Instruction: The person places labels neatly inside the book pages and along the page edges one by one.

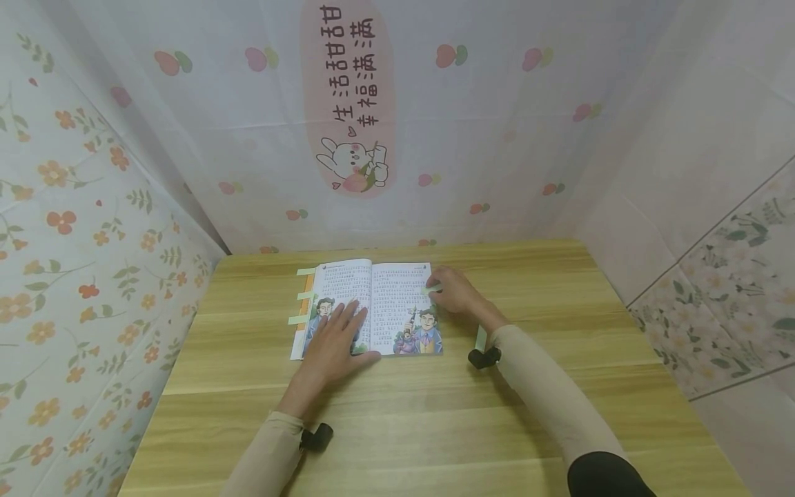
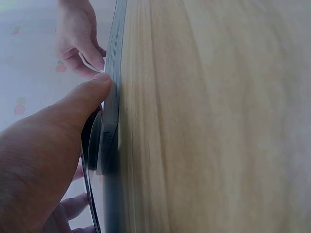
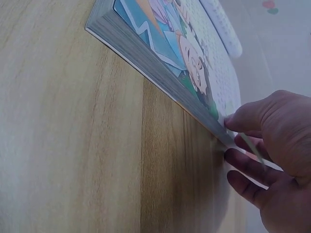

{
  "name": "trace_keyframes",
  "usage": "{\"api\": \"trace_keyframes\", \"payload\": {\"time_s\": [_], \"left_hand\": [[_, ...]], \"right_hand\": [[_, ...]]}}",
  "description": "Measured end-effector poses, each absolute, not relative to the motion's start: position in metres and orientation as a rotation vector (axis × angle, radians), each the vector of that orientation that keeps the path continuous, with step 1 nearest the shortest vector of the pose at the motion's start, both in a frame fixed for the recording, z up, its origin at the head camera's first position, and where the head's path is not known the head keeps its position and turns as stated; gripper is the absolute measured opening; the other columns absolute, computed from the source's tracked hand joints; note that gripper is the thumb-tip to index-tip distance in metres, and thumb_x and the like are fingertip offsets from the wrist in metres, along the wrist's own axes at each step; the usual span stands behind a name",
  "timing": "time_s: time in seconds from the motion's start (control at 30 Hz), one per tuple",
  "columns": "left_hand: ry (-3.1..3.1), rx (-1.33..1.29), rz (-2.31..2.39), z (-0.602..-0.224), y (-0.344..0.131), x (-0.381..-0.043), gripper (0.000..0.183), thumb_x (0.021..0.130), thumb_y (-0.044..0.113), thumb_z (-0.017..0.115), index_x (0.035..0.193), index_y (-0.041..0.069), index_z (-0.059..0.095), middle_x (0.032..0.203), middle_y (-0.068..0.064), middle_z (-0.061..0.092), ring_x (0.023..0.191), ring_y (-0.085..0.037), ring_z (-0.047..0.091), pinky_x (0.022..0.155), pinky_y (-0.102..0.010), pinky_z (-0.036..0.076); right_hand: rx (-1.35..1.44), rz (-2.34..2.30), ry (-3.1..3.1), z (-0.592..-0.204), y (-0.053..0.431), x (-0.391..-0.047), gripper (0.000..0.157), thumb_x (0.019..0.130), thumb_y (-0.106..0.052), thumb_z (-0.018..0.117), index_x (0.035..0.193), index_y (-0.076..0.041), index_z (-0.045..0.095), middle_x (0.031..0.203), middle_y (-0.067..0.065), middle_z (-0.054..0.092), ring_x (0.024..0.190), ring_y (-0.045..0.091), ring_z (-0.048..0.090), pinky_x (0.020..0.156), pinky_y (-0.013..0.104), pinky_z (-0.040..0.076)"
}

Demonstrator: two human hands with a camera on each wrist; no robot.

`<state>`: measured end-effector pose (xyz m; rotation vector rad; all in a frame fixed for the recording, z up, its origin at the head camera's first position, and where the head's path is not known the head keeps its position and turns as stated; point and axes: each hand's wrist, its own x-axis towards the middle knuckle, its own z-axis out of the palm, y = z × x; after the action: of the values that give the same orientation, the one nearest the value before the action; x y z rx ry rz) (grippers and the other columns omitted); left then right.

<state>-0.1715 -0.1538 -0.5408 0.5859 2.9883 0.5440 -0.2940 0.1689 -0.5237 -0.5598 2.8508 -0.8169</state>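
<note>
An open book [image 1: 397,297] with printed text and coloured cartoon figures lies on the wooden table. My left hand [image 1: 337,342] rests on its left page, fingers spread and thumb reaching over the lower edge near the middle fold. At the right page's outer edge, my right hand [image 1: 452,290] pinches a pale green sticky tab [image 3: 251,145] between thumb and fingers. The thumb touches the page margin in the right wrist view. Several similar green tabs [image 1: 298,320] stick out from the book's left side. Part of the left-page picture is hidden under my left hand.
Another pale green strip [image 1: 481,338] shows beside my right wrist; whether it lies on the table [image 1: 397,428] or hangs from the wrist, I cannot tell. A patterned white curtain [image 1: 472,138] stands behind the table, with floral cloth [image 1: 81,276] on the left.
</note>
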Motion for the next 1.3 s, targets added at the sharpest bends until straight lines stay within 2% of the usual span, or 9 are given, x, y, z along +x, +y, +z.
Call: {"api": "trace_keyframes", "payload": {"time_s": [0.23,0.73,0.97,1.2,1.23,1.3], "left_hand": [[3.008,0.607,0.539,-0.542,-0.154,-0.172,0.103,0.099,0.068,0.077,0.178,0.015,0.037,0.188,-0.014,0.028,0.175,-0.045,0.026,0.14,-0.072,0.024],[2.983,0.597,0.532,-0.54,-0.153,-0.174,0.103,0.1,0.07,0.075,0.179,0.016,0.035,0.19,-0.012,0.025,0.176,-0.044,0.023,0.141,-0.072,0.022],[2.996,0.6,0.534,-0.539,-0.153,-0.173,0.103,0.099,0.068,0.076,0.178,0.015,0.036,0.189,-0.013,0.027,0.176,-0.045,0.025,0.141,-0.072,0.023],[2.994,0.596,0.533,-0.54,-0.153,-0.172,0.103,0.1,0.068,0.076,0.178,0.016,0.036,0.189,-0.014,0.027,0.176,-0.045,0.025,0.141,-0.073,0.023],[2.993,0.596,0.535,-0.54,-0.153,-0.172,0.103,0.1,0.068,0.076,0.178,0.016,0.036,0.189,-0.014,0.026,0.176,-0.045,0.025,0.141,-0.073,0.023],[2.996,0.601,0.539,-0.539,-0.153,-0.172,0.103,0.1,0.068,0.077,0.178,0.015,0.036,0.189,-0.014,0.027,0.176,-0.046,0.025,0.14,-0.073,0.023]], "right_hand": [[-0.59,-0.801,2.85,-0.524,0.169,-0.296,0.025,0.102,-0.007,0.074,0.124,0.005,0.079,0.136,0.023,0.074,0.133,0.042,0.07,0.121,0.056,0.056],[-0.612,-0.819,2.848,-0.524,0.173,-0.298,0.026,0.102,-0.006,0.075,0.124,0.005,0.079,0.137,0.023,0.074,0.133,0.042,0.07,0.121,0.057,0.057],[-0.727,-0.89,2.863,-0.545,0.183,-0.308,0.027,0.097,-0.007,0.076,0.121,0.003,0.08,0.129,0.023,0.076,0.125,0.043,0.072,0.114,0.054,0.06],[-0.766,-0.882,2.867,-0.538,0.186,-0.295,0.03,0.102,-0.011,0.078,0.129,0.003,0.077,0.137,0.023,0.076,0.135,0.042,0.07,0.122,0.057,0.056],[-0.735,-0.848,2.881,-0.531,0.183,-0.288,0.031,0.102,-0.007,0.077,0.13,0.005,0.075,0.14,0.026,0.074,0.136,0.046,0.068,0.123,0.062,0.054],[-0.756,-0.825,2.902,-0.531,0.184,-0.285,0.033,0.102,-0.009,0.076,0.132,0.005,0.074,0.143,0.027,0.073,0.14,0.047,0.067,0.126,0.063,0.052]]}}
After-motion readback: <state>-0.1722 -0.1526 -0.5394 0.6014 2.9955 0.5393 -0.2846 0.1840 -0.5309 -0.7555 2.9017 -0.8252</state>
